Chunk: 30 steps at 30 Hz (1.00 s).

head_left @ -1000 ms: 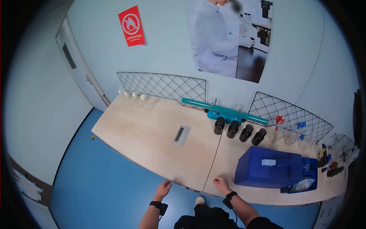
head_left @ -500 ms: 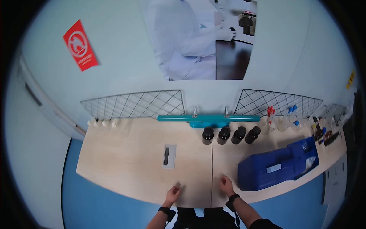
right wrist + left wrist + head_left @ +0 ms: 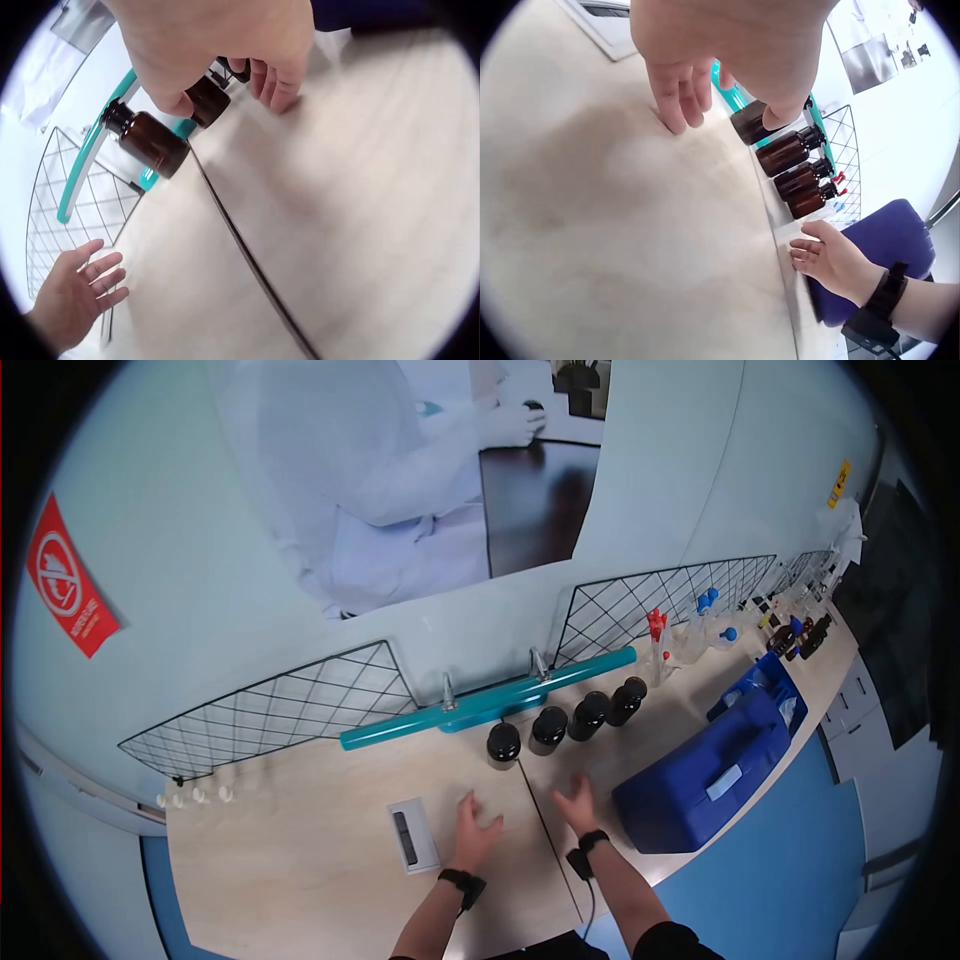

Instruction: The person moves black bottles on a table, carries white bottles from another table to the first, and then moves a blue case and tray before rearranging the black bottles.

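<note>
Both hands are over the wooden table, thumbs spread from the fingers, and neither holds anything. My left hand hovers right of the grey socket plate. Across the table's dark seam, my right hand is left of the blue plastic case. Beyond the hands, several dark brown bottles with black stoppers stand in a slanting row. In the right wrist view the nearest brown bottle stands by the seam, past the right thumb. The left wrist view shows the right palm with its fingers extended.
A teal lamp bar runs behind the bottles, in front of black wire racks. Clear flasks with red and blue stoppers stand at the back right. Small white-capped items line the far left. A blue tray adjoins the case.
The head view has turned right and come closer to the table. Both hands have moved from the front edge forward over the tabletop, and their fingers have opened out.
</note>
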### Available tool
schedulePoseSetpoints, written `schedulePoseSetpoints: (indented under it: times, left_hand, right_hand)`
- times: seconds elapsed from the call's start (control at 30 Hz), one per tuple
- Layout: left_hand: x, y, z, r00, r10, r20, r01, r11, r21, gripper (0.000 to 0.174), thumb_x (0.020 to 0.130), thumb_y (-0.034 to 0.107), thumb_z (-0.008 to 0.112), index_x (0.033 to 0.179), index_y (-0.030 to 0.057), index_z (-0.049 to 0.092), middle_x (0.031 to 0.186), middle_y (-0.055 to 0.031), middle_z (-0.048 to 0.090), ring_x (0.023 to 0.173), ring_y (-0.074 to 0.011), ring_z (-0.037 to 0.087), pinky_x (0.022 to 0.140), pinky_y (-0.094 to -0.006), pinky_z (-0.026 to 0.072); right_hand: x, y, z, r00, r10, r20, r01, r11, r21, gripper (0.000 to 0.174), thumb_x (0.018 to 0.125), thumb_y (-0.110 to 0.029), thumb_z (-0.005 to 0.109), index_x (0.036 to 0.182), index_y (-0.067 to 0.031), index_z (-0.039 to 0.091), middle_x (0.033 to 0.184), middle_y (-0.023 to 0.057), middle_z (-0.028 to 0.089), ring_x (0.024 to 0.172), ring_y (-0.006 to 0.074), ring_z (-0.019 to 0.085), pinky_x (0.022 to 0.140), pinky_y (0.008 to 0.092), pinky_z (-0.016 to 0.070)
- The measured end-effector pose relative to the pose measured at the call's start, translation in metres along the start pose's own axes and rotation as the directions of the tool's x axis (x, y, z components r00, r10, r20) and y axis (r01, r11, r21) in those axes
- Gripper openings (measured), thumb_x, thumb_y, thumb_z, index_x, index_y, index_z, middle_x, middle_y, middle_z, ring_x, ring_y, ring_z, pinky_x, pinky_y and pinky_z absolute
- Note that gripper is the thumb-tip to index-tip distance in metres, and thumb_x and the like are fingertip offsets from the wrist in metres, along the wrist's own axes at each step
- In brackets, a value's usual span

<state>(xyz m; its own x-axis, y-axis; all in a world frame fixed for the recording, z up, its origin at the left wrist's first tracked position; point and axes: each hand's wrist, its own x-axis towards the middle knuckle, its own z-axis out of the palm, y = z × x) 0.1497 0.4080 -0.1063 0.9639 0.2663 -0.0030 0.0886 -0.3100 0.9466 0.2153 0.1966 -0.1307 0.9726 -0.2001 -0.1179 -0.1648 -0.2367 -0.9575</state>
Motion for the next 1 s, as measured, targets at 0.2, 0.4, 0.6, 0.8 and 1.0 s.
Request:
schedulePoseSetpoints:
  times: [0.2,0.4,0.6,0.8,1.0]
  left_hand:
    - [0.077,-0.007,0.053,0.980,0.148,-0.133,-0.154,0.988,-0.032,0.099,0.062,0.007,0.076,0.135,-0.0005,0.009,0.130,-0.0177,0.031,0.119,-0.0266,0.037,0.097,-0.0355,0.0324]
    - [0.104,0.003,0.068,0.975,0.133,-0.175,-0.170,0.961,-0.218,0.099,0.060,0.007,0.077,0.134,-0.0006,0.012,0.119,-0.0153,0.045,0.106,-0.0222,0.050,0.089,-0.0313,0.0404]
    - [0.107,0.010,0.060,0.986,0.095,-0.137,-0.110,0.987,-0.114,0.069,0.057,0.014,0.080,0.114,0.0007,0.044,0.098,-0.0111,0.059,0.090,-0.0188,0.058,0.079,-0.0304,0.0459]
    - [0.043,0.011,0.023,0.988,0.073,-0.133,-0.090,0.988,-0.125,0.057,0.057,0.013,0.079,0.105,0.0017,0.049,0.095,-0.0097,0.060,0.086,-0.0177,0.058,0.078,-0.0303,0.0462]
    - [-0.050,0.045,-0.050,0.987,0.053,0.151,-0.076,0.985,0.155,0.053,0.054,0.022,0.081,0.097,0.0040,0.056,0.089,-0.0089,0.063,0.082,-0.0195,0.061,0.075,-0.0311,0.0479]
  right_hand:
    - [0.056,-0.034,0.035,0.993,-0.117,0.022,0.115,0.991,0.070,0.094,0.057,-0.023,0.079,0.130,0.0031,0.025,0.128,0.0229,0.038,0.121,0.0292,0.036,0.099,0.0367,0.0298]
    - [0.087,-0.034,0.048,0.972,-0.233,-0.024,0.234,0.964,0.130,0.082,0.053,-0.021,0.081,0.119,0.0026,0.038,0.107,0.0156,0.055,0.098,0.0224,0.055,0.083,0.0330,0.0434]
    - [0.082,-0.034,0.049,0.966,-0.251,-0.059,0.255,0.964,0.072,0.059,0.055,-0.019,0.080,0.103,-0.0015,0.050,0.090,0.0093,0.061,0.082,0.0162,0.060,0.073,0.0311,0.0468]
    - [0.027,-0.047,0.025,0.962,-0.270,0.044,0.269,0.962,0.041,0.061,0.053,-0.024,0.080,0.102,-0.0015,0.051,0.090,0.0130,0.062,0.084,0.0193,0.061,0.074,0.0328,0.0474]
    - [-0.060,-0.087,-0.036,0.871,-0.412,0.267,0.427,0.904,0.003,0.060,0.056,-0.029,0.079,0.103,-0.0034,0.052,0.093,0.0141,0.061,0.087,0.0260,0.061,0.077,0.0327,0.0472]
